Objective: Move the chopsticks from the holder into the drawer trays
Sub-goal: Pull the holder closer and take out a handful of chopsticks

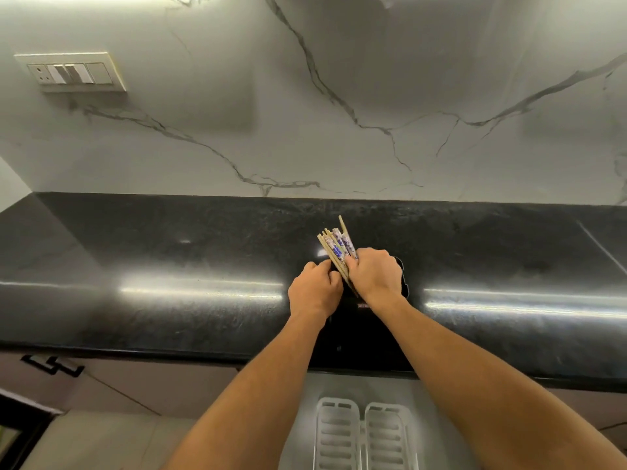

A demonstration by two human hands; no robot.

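Note:
A bundle of wooden chopsticks (pixel 336 247), some in blue-and-white paper sleeves, sticks up over the black counter (pixel 169 283). My right hand (pixel 375 274) is wrapped around the bundle from the right. My left hand (pixel 315 290) pinches the bundle's lower part from the left. A dark holder (pixel 403 283) shows only as an edge behind my right hand; most of it is hidden. Below the counter edge an open drawer (pixel 298 418) holds two white slotted trays (pixel 339 435), side by side.
A marble-patterned wall rises behind the counter, with a switch plate (pixel 71 73) at upper left. A black cabinet handle (pixel 52 366) sits under the counter at the left. My forearms cross above the drawer.

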